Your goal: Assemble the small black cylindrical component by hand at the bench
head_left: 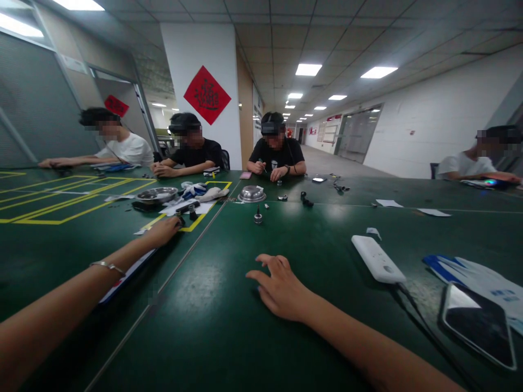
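My left hand is stretched out to the yellow-taped area, its fingers closed at a small dark part, too small to name. Just to its right stands a black cylindrical piece, and a dark rod-like piece lies behind on white paper. My right hand hovers over or rests on the green table, fingers apart and holding nothing. Beyond it, a small metal part with an upright black stem stands on the table. A blue-edged flat item lies partly hidden under my left forearm.
Metal bowls and gloves lie farther back. At right are a white power strip with a cable, a phone and a blue-white glove. Several people sit around the table, one directly opposite handling small items.
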Demonstrator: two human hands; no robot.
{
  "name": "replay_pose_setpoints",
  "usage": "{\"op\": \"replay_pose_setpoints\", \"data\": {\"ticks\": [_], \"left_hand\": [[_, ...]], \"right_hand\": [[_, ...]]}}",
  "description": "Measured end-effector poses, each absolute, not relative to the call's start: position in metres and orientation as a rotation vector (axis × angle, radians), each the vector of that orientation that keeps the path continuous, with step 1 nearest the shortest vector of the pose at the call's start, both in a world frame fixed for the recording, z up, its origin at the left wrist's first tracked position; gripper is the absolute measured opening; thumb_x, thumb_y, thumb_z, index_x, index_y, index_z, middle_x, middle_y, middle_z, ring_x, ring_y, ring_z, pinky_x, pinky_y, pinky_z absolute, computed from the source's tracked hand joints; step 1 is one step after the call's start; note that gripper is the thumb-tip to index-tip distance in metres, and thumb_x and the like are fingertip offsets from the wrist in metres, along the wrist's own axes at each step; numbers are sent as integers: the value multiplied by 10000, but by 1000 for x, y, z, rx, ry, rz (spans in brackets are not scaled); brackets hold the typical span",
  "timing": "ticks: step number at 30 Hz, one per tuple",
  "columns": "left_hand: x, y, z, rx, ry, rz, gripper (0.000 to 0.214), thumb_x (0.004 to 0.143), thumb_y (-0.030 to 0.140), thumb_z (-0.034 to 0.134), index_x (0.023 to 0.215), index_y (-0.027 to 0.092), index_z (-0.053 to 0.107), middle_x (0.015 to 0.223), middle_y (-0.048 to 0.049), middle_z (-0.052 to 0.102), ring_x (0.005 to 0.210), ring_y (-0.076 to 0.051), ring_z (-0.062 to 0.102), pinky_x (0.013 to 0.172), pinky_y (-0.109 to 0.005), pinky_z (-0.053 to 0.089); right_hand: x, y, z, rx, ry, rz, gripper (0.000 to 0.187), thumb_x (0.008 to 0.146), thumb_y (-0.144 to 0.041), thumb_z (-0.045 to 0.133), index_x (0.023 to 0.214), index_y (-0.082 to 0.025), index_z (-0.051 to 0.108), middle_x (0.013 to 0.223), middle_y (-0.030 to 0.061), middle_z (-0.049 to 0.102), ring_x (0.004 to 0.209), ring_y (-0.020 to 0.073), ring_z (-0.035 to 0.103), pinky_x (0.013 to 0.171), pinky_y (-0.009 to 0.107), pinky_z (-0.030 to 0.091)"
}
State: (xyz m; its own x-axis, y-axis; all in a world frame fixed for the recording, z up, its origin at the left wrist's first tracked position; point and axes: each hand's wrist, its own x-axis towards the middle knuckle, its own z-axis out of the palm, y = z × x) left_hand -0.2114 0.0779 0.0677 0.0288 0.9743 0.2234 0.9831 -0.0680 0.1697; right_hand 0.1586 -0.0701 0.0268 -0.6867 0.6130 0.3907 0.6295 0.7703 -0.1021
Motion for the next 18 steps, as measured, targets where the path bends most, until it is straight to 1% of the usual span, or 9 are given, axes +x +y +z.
{"op": "replay_pose_setpoints", "data": {"ticks": [2, 5, 7, 9, 13, 15, 18], "left_hand": [[-201, 77, 63, -2300, -2066, -377, 173, 883, 177, 459, 976, 62, 550, 819, 3, 603, 786, -131, 541, 767, -204, 396], [-182, 77, 57, -2372, -1998, -221, 243, 907, 227, 417, 1093, 101, 509, 891, -18, 619, 779, -157, 567, 735, -228, 402], [-162, 74, 51, -2438, -1932, -175, 247, 904, 249, 411, 1101, 131, 502, 941, -45, 624, 820, -187, 585, 732, -247, 410], [-133, 64, 45, -2562, -1833, -218, 218, 892, 261, 423, 1064, 159, 511, 980, -63, 622, 883, -205, 588, 757, -263, 418], [-63, 20, 30, -2786, -1646, -408, 207, 889, 272, 391, 1045, 200, 507, 995, -57, 613, 902, -210, 572, 798, -328, 441], [-34, -5, 22, -2910, -1497, -479, 220, 882, 294, 399, 1050, 200, 507, 1026, -63, 603, 963, -215, 547, 860, -371, 440], [-12, -29, 14, -2985, -1308, -583, 363, 819, 249, 470, 1176, 180, 459, 1207, -104, 538, 1171, -247, 442, 1017, -444, 353]], "right_hand": [[158, -70, 27, -943, -2564, -51, 399, 854, -188, 458, 1252, -214, 451, 1299, 135, 357, 1151, 240, 388, 969, 435, 285], [158, -70, 28, -943, -2571, -51, 403, 855, -190, 460, 1257, -219, 444, 1302, 130, 361, 1147, 235, 396, 968, 430, 291], [157, -71, 28, -955, -2569, -49, 399, 859, -201, 457, 1257, -222, 445, 1303, 128, 365, 1153, 238, 397, 974, 435, 289], [157, -72, 28, -988, -2542, -49, 405, 866, -224, 453, 1271, -219, 435, 1304, 130, 376, 1171, 246, 389, 990, 448, 277], [157, -69, 25, -1126, -2415, -42, 485, 871, -253, 440, 1344, -194, 348, 1328, 132, 392, 1218, 252, 365, 1022, 466, 267], [158, -66, 23, -1188, -2363, -7, 510, 878, -245, 419, 1372, -193, 307, 1373, 121, 367, 1246, 244, 349, 1023, 450, 295], [159, -61, 18, -1261, -2339, 75, 493, 895, -218, 372, 1382, -181, 309, 1424, 118, 325, 1277, 232, 340, 1024, 420, 331]]}}
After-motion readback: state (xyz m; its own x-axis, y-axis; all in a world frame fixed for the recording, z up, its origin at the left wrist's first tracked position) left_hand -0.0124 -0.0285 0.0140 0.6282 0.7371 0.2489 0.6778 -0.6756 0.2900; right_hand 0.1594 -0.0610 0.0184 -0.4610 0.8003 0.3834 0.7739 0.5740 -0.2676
